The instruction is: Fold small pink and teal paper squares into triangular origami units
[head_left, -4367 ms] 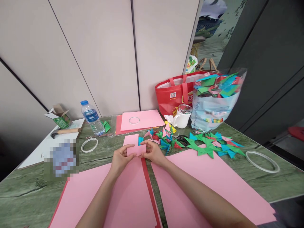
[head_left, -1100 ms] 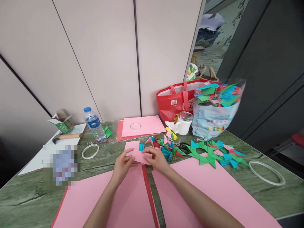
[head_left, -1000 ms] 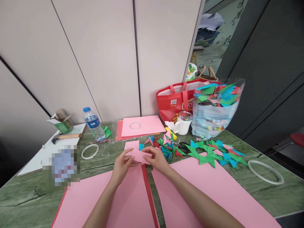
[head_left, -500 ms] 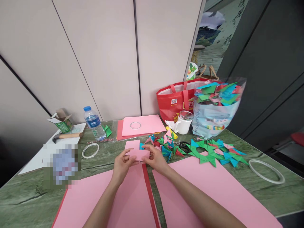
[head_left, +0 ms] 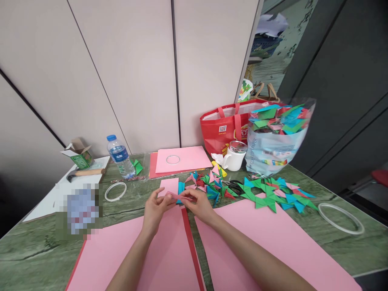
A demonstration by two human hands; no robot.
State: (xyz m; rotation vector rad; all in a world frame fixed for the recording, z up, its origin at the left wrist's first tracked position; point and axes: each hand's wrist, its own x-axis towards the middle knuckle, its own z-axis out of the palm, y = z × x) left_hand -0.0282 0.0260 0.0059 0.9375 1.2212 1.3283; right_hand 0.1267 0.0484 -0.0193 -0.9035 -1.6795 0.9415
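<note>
My left hand (head_left: 154, 208) and my right hand (head_left: 198, 203) pinch a small pink paper piece (head_left: 178, 196) between them, just above the table. The piece is now edge-on to me, folded nearly flat. Behind it lies another small pink sheet (head_left: 169, 185) with a blue piece beside it. Large pink sheets (head_left: 266, 238) lie under my forearms, on the left and on the right, with a red strip (head_left: 189, 238) between them.
A heap of folded paper shapes (head_left: 212, 184) and a row of green and blue ones (head_left: 273, 194) lie to the right. A white mug (head_left: 234, 155), a red bag (head_left: 224, 127), a plastic bag of folded pieces (head_left: 274, 137), a water bottle (head_left: 119, 155), scissors (head_left: 232, 185) and white rings (head_left: 341, 218) stand around.
The small pink piece went from facing me flat to lying edge-on as both hands folded it down. My hands stayed in the same spot.
</note>
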